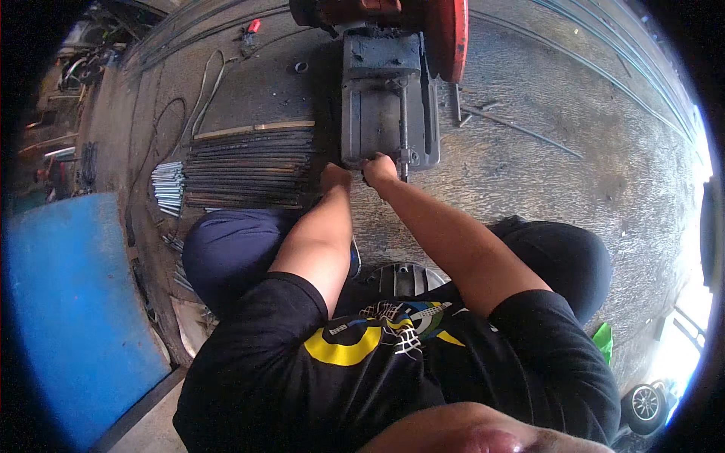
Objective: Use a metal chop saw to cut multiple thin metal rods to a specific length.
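In front of me a cut-off saw stands on the floor, with a grey metal base (370, 124) and a red blade guard (451, 41) above its far right side. A clamp screw (404, 121) runs lengthwise along the base. At the base's near edge, left of that screw, is my right hand (380, 170), closed with its fingers curled under. My left hand (336, 179) is closed just off the base's near left corner, close to the ends of a row of dark rods (249, 170). What either hand holds is hidden.
Short silvery rods (168, 189) lie in a pile left of the dark ones. Beyond them are a cable (208, 94), a ring (301, 67) and a red object (254, 26). A thin rod (521, 130) lies right of the saw. A blue panel (83, 317) stands at left.
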Demonstrator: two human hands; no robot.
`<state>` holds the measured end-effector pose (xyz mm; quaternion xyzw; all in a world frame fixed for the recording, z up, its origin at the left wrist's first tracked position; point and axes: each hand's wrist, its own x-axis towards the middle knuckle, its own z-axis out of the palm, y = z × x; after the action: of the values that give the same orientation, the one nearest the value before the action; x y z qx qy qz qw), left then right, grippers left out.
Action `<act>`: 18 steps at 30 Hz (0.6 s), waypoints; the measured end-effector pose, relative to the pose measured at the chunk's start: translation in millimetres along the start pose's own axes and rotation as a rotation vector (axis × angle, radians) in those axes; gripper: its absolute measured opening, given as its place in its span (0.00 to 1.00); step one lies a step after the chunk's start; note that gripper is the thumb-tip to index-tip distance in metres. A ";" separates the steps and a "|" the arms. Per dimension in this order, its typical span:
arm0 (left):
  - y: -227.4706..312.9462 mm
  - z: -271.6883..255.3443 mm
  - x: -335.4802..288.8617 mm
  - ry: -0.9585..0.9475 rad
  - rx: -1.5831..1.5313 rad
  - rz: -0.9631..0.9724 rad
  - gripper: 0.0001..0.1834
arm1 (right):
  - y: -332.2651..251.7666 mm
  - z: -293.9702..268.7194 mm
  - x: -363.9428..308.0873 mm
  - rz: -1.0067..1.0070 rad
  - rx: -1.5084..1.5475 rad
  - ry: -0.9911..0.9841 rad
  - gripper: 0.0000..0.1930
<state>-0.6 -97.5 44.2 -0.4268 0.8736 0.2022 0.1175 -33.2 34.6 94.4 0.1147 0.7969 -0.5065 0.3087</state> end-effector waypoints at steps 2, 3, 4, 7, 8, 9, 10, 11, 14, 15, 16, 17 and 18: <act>0.9 -7.6 0.3 -0.033 -0.025 -0.051 0.10 | -8.9 -1.8 -4.7 -0.081 -0.097 -0.032 0.19; -0.9 -7.9 3.9 -0.039 -0.061 -0.083 0.10 | -13.5 -1.2 -6.1 -0.071 -0.086 -0.040 0.19; -4.2 -7.2 10.9 -0.068 -0.072 -0.134 0.10 | -18.5 0.5 -6.7 -0.151 -0.321 -0.148 0.18; -21.2 -4.0 38.3 -0.324 -0.447 -0.327 0.09 | -18.7 7.1 -16.7 -0.281 -0.550 -0.283 0.17; -25.4 -2.2 43.2 -0.414 -0.638 -0.409 0.09 | -16.3 9.3 -20.9 -0.366 -0.528 -0.306 0.18; -28.0 -0.8 44.2 -0.464 -0.796 -0.503 0.10 | -18.9 15.8 -23.4 -0.428 -0.632 -0.343 0.18; -27.8 -0.8 42.3 -0.485 -0.915 -0.468 0.09 | -18.1 20.0 -29.3 -0.433 -0.635 -0.348 0.18; -26.2 -3.9 37.8 -0.500 -1.011 -0.477 0.08 | -17.2 22.1 -35.2 -0.511 -0.547 -0.242 0.19; -2.1 -18.7 5.6 -0.490 -1.500 -0.434 0.09 | -21.0 9.1 -45.1 -0.499 -0.399 -0.108 0.21; 4.7 -30.4 -7.1 -0.418 -1.482 -0.340 0.08 | -23.9 -1.8 -46.1 -0.444 -0.389 -0.136 0.20; 12.2 -42.1 -19.8 -0.343 -1.466 -0.210 0.08 | -26.8 -13.4 -47.6 -0.398 -0.377 -0.154 0.20; 20.5 -53.7 -30.8 -0.363 -1.455 -0.079 0.08 | -31.4 -24.0 -48.5 -0.508 -0.417 -0.082 0.18; 27.8 -70.0 -35.5 -0.470 -1.401 -0.023 0.08 | -38.8 -34.6 -47.2 -0.514 -0.487 -0.104 0.16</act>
<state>-3.3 -89.1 127.0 -0.3564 0.4870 0.7973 0.0035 -28.4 53.2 161.9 -0.1923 0.8804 -0.3679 0.2295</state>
